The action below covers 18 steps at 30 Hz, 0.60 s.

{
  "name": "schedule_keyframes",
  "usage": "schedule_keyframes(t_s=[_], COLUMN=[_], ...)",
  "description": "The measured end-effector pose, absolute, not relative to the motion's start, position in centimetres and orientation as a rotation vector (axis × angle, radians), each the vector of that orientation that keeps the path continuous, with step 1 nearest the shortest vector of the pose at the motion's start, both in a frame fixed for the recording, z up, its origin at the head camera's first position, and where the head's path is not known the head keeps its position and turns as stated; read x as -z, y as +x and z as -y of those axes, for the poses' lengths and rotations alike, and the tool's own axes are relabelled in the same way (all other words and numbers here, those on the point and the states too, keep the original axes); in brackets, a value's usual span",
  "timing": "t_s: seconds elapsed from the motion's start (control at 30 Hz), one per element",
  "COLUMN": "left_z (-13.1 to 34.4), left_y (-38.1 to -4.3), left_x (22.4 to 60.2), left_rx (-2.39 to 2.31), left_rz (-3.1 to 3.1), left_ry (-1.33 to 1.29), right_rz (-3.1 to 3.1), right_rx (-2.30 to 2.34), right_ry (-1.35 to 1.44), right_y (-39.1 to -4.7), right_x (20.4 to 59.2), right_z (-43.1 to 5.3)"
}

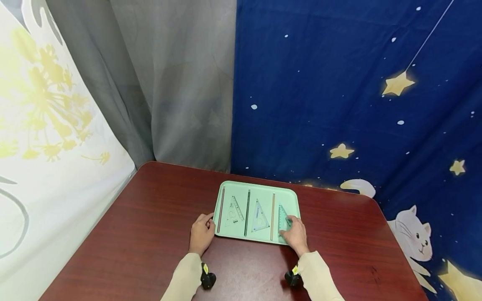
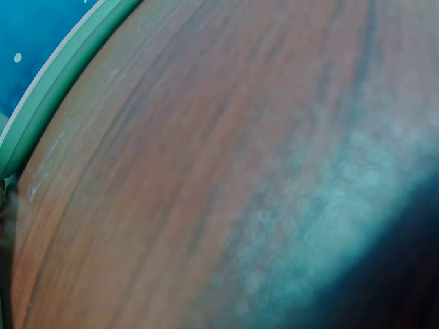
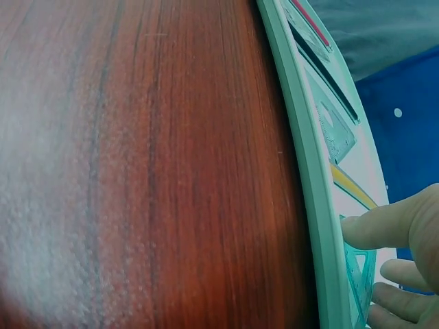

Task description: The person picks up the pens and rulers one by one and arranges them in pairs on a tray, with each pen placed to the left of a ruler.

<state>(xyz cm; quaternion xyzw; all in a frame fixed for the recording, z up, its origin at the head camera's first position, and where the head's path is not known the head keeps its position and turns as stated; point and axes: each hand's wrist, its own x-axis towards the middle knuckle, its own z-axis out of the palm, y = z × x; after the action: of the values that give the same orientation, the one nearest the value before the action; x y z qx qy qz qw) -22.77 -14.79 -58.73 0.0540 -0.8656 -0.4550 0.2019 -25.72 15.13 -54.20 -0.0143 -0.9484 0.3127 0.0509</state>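
Note:
A pale green tray [image 1: 260, 184] lies on the table with three set squares and three pencils alternating across it. My right hand [image 1: 296, 236] is at the tray's right end, thumb and fingers on either side of a green set square [image 1: 282, 215]. In the right wrist view the thumb [image 3: 377, 229] lies on the green set square [image 3: 358, 264] near the rim. My left hand [image 1: 201, 234] touches the tray's left rim by the near corner, index finger extended. Just left of the green set square lies a yellow pencil [image 1: 273, 215].
Further left on the tray are a clear set square [image 1: 260, 221], a dark pencil [image 1: 247, 213], another clear set square [image 1: 234, 213] and a red pencil [image 1: 221, 209]. The brown wooden table [image 1: 158, 221] extends around the tray. Grey and starry blue curtains [image 1: 301, 104] hang behind it.

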Motion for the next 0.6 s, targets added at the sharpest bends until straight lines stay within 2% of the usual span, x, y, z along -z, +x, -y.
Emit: schedule_keyframes(t_s=[0.6], left_z=[14.76], left_y=[-22.69], left_x=[58.76], left_rx=[1.239], left_rz=[2.42], left_ry=[0.147], right_rz=[2.886], right_rx=[-0.955], right_ry=[-0.034], right_y=[-25.45], right_x=[54.06], right_z=[-14.96])
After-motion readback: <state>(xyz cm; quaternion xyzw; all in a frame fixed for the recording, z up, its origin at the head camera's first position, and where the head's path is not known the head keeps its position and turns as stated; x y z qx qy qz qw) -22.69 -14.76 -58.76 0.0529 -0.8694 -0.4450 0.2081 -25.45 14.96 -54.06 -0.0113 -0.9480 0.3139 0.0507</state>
